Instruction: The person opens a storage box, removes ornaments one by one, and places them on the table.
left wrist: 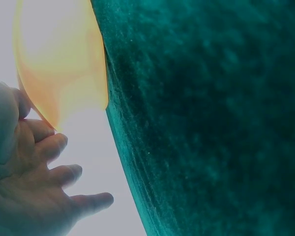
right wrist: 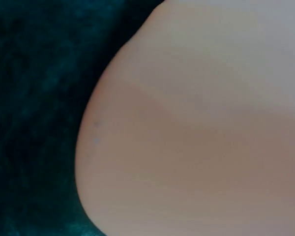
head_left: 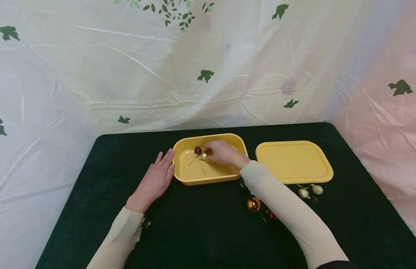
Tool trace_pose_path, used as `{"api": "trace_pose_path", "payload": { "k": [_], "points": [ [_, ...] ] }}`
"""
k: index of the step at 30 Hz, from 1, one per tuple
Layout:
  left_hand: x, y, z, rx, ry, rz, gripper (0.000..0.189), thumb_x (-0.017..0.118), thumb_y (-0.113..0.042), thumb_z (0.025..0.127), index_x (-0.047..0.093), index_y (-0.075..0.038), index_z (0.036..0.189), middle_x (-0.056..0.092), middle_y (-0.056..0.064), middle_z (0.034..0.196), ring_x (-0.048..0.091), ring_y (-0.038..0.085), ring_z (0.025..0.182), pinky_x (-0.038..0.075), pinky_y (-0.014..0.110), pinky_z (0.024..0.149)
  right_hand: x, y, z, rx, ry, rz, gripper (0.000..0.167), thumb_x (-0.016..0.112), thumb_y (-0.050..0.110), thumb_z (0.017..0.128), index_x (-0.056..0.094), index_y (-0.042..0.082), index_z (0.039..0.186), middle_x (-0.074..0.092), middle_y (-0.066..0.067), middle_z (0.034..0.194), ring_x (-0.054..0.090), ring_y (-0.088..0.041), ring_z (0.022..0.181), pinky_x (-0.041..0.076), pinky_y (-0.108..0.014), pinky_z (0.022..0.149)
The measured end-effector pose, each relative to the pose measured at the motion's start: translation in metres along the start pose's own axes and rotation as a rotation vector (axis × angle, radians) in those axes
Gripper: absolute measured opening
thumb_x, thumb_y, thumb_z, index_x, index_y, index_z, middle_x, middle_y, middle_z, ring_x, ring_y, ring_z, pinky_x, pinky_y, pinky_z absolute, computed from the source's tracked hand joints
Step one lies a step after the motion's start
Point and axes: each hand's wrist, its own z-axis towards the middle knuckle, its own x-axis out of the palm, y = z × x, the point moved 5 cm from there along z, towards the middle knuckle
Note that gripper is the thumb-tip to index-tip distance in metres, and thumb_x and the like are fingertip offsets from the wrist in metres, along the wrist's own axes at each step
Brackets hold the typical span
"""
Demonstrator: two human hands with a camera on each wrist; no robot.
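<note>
A yellow plastic box (head_left: 194,178) stands on the dark green table. Inside it lies a dark red bauble (head_left: 198,151) with a small gold bauble (head_left: 204,156) beside it, their thin hanging strings trailing over the box floor. My right hand (head_left: 221,152) reaches into the box from the right, its curled fingers pinching at the gold bauble. My left hand (head_left: 156,179) has its fingers extended, the fingertips and thumb against the box's left wall. The left wrist view shows that hand's fingers (left wrist: 54,145) beside the glowing yellow wall. Mostly a blurred, skin-toned surface fills the right wrist view.
A yellow lid (head_left: 293,161) lies flat to the right of the box. Just in front of it are two glittery gold baubles (head_left: 303,193). A shiny copper-gold bauble (head_left: 253,204) and small red ornaments (head_left: 272,215) lie partly behind the right sleeve. A leaf-printed curtain (head_left: 181,93) hangs behind the table.
</note>
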Motion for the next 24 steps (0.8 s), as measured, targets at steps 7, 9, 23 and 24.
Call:
{"api": "trace_pose_path", "payload": {
  "k": [7,9,23,24],
  "points": [
    [0.002,-0.002,0.001,-0.003,0.010,0.000,0.064,0.032,-0.041,0.114,0.004,-0.022,0.168,0.011,0.003,0.174,0.007,0.034,0.159,0.019,0.068,0.120,-0.006,-0.001,-0.007,0.007,-0.019,0.069,0.030,0.073,0.014,0.097,0.071,0.004,0.125,0.071,-0.007,0.118,0.063,-0.019,0.105,0.053,-0.036,0.099],
    [0.002,-0.002,0.001,-0.003,0.010,0.001,0.064,0.031,-0.042,0.114,0.004,-0.022,0.168,0.011,0.003,0.174,0.007,0.034,0.159,0.019,0.068,0.120,-0.010,-0.002,-0.010,0.007,-0.033,0.103,0.030,0.073,0.013,0.097,0.071,0.004,0.125,0.072,-0.006,0.115,0.064,-0.018,0.103,0.054,-0.034,0.095],
    [0.000,-0.001,0.000,0.000,0.002,0.017,0.065,0.034,-0.039,0.114,0.005,-0.019,0.168,0.011,0.003,0.174,0.008,0.035,0.159,0.019,0.068,0.120,-0.049,0.001,-0.052,-0.022,-0.157,0.232,0.029,0.075,0.018,0.096,0.072,0.008,0.124,0.073,-0.001,0.110,0.068,-0.016,0.102,0.057,-0.036,0.090],
    [0.000,-0.001,0.000,0.000,0.002,0.016,0.064,0.034,-0.039,0.114,0.005,-0.019,0.168,0.011,0.003,0.174,0.008,0.035,0.159,0.019,0.068,0.120,-0.052,0.000,-0.055,-0.024,-0.165,0.240,0.029,0.075,0.018,0.096,0.072,0.008,0.124,0.073,-0.002,0.109,0.068,-0.017,0.101,0.057,-0.036,0.089]
  ]
}}
